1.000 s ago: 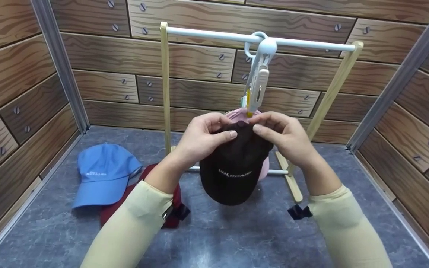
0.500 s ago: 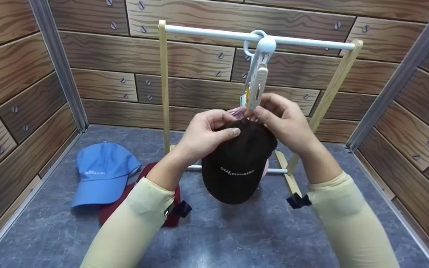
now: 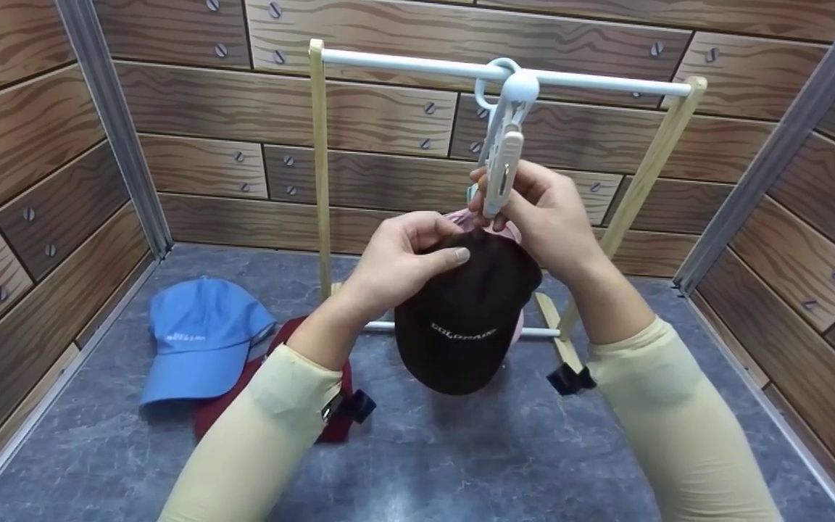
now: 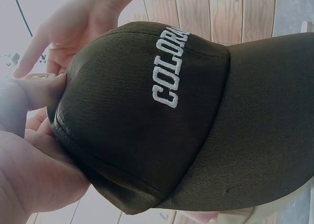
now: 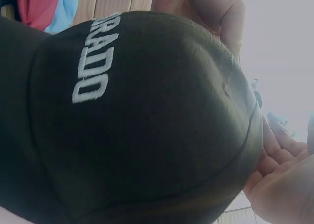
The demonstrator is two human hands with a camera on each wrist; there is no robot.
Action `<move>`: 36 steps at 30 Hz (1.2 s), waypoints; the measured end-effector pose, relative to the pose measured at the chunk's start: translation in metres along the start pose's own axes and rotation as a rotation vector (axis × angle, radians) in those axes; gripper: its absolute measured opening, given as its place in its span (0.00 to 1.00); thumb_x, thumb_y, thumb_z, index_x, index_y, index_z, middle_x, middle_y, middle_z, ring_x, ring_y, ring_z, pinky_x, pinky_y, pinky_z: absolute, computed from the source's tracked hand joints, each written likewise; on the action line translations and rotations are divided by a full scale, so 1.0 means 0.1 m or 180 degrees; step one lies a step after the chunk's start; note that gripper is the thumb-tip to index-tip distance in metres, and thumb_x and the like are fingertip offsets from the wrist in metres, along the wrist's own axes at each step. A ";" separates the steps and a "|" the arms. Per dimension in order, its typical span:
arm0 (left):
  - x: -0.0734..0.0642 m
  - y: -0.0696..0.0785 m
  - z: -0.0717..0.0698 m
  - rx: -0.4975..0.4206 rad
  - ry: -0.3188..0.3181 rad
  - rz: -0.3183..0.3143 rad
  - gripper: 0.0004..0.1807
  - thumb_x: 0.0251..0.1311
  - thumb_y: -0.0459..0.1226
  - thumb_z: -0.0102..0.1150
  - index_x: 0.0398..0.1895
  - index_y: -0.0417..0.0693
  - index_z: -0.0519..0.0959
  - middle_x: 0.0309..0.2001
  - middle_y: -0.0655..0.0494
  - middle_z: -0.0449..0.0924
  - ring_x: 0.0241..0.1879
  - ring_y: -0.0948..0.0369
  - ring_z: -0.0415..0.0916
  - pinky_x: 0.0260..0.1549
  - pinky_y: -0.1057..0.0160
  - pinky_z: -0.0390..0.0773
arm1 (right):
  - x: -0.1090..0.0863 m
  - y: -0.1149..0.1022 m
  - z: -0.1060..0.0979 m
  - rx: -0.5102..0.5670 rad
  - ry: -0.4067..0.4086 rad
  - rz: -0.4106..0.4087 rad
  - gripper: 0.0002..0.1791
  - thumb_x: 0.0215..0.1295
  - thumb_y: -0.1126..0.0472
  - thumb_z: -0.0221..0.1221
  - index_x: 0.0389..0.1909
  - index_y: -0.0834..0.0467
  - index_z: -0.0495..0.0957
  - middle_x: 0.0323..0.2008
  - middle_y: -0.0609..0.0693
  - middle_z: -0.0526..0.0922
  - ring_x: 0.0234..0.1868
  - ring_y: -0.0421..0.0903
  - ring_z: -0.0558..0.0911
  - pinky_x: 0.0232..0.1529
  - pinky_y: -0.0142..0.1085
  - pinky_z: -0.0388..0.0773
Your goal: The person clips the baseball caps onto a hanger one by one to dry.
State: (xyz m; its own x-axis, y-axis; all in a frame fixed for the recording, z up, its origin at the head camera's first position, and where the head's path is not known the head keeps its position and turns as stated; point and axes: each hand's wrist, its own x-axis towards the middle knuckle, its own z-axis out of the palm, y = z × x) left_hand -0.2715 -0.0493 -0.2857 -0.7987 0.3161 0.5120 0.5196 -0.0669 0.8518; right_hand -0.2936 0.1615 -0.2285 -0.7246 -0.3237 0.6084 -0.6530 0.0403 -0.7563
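Observation:
My left hand [image 3: 399, 261] pinches the crown of a black baseball cap [image 3: 461, 312] between thumb and fingers. White lettering crosses its front, and the brim hangs downward. In the left wrist view, the embroidered cap [image 4: 127, 96] fills most of the picture. Above the crown, my right hand [image 3: 555, 225] grips a pale grey clothes peg [image 3: 502, 174], its fingers passing behind the peg. The peg hangs from a light blue hanger [image 3: 520, 87] hooked over a rack's bar. Behind the black cap, a pink cap [image 3: 459, 217] is mostly hidden.
The rack has a white top bar [image 3: 403, 64] and wooden posts [image 3: 320, 174]. On the grey marbled surface [image 3: 417, 464], a blue cap [image 3: 200, 333] overlaps a dark red cap [image 3: 334, 420] at left, partly behind my left forearm. Wood-patterned walls [image 3: 200, 167] enclose the space.
My right hand has left the black cap's crown, moved up and taken hold of the peg. My left hand keeps its pinch on the cap, nearly in place.

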 end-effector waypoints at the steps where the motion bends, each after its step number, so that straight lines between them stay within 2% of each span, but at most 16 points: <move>1: 0.00 0.00 0.00 -0.0009 -0.0010 0.0011 0.06 0.69 0.27 0.72 0.46 0.35 0.88 0.39 0.52 0.92 0.41 0.62 0.84 0.44 0.64 0.82 | 0.01 -0.01 0.01 -0.0048 0.0019 -0.0006 0.08 0.80 0.67 0.62 0.50 0.65 0.88 0.36 0.62 0.89 0.31 0.44 0.86 0.33 0.33 0.80; 5: 0.01 0.00 0.01 -0.0084 -0.0047 0.0070 0.06 0.69 0.26 0.71 0.46 0.33 0.87 0.41 0.51 0.92 0.45 0.63 0.85 0.47 0.63 0.83 | 0.03 -0.03 0.04 -0.0154 0.0103 -0.0012 0.07 0.81 0.66 0.63 0.48 0.62 0.90 0.34 0.61 0.88 0.31 0.43 0.82 0.32 0.33 0.79; 11: 0.02 0.01 0.00 -0.0171 -0.0029 0.0099 0.06 0.69 0.25 0.71 0.46 0.33 0.86 0.44 0.49 0.93 0.52 0.62 0.86 0.49 0.63 0.83 | 0.05 -0.05 0.06 -0.0084 0.0196 0.0009 0.09 0.82 0.66 0.62 0.46 0.63 0.91 0.34 0.62 0.88 0.29 0.42 0.82 0.31 0.32 0.79; 14: 0.02 0.01 0.00 -0.0208 -0.0047 0.0122 0.06 0.69 0.24 0.70 0.47 0.32 0.85 0.51 0.46 0.93 0.60 0.57 0.86 0.53 0.63 0.83 | 0.05 -0.06 0.05 -0.0127 0.0260 -0.0003 0.11 0.82 0.65 0.61 0.45 0.67 0.91 0.33 0.60 0.87 0.28 0.42 0.79 0.30 0.31 0.77; 17: 0.03 0.01 0.00 -0.0257 -0.0072 0.0162 0.06 0.69 0.23 0.69 0.47 0.31 0.85 0.59 0.44 0.90 0.70 0.51 0.82 0.58 0.62 0.82 | 0.06 -0.06 0.05 -0.0213 0.0319 -0.0013 0.13 0.82 0.64 0.61 0.45 0.71 0.90 0.31 0.55 0.86 0.26 0.41 0.74 0.28 0.31 0.72; 19: 0.04 0.01 -0.01 -0.0291 -0.0103 0.0196 0.06 0.70 0.22 0.68 0.48 0.30 0.84 0.63 0.43 0.88 0.73 0.49 0.79 0.62 0.62 0.81 | 0.06 -0.06 0.05 -0.0259 0.0344 -0.0016 0.14 0.82 0.64 0.61 0.45 0.72 0.89 0.31 0.50 0.86 0.25 0.40 0.71 0.27 0.31 0.69; 23: 0.04 0.02 -0.02 -0.0298 -0.0144 0.0230 0.06 0.71 0.22 0.67 0.48 0.31 0.84 0.64 0.43 0.87 0.73 0.49 0.79 0.65 0.59 0.80 | 0.07 -0.08 0.06 -0.0192 0.0365 0.0010 0.15 0.83 0.63 0.61 0.45 0.73 0.89 0.31 0.47 0.85 0.24 0.39 0.68 0.26 0.31 0.65; 29: 0.04 0.03 -0.02 -0.0312 -0.0164 0.0278 0.06 0.71 0.21 0.66 0.48 0.30 0.82 0.65 0.35 0.85 0.74 0.44 0.77 0.67 0.56 0.80 | 0.07 -0.11 0.07 -0.0172 0.0434 0.0051 0.16 0.82 0.61 0.62 0.43 0.72 0.90 0.24 0.45 0.80 0.23 0.40 0.68 0.25 0.31 0.64; 36: 0.03 0.06 -0.01 -0.0355 -0.0143 0.0335 0.08 0.70 0.20 0.67 0.49 0.28 0.81 0.62 0.41 0.88 0.68 0.54 0.83 0.65 0.55 0.82 | 0.08 -0.15 0.09 -0.0145 0.0490 0.0156 0.17 0.83 0.59 0.63 0.37 0.65 0.92 0.24 0.45 0.82 0.22 0.39 0.69 0.24 0.31 0.66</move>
State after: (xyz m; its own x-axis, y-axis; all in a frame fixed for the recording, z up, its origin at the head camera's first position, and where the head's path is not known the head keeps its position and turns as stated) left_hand -0.2715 -0.0497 -0.2789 -0.7260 0.3435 0.5958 0.5608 -0.2057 0.8020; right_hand -0.2876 0.1497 -0.2147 -0.7787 -0.1718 0.6034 -0.6229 0.0966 -0.7763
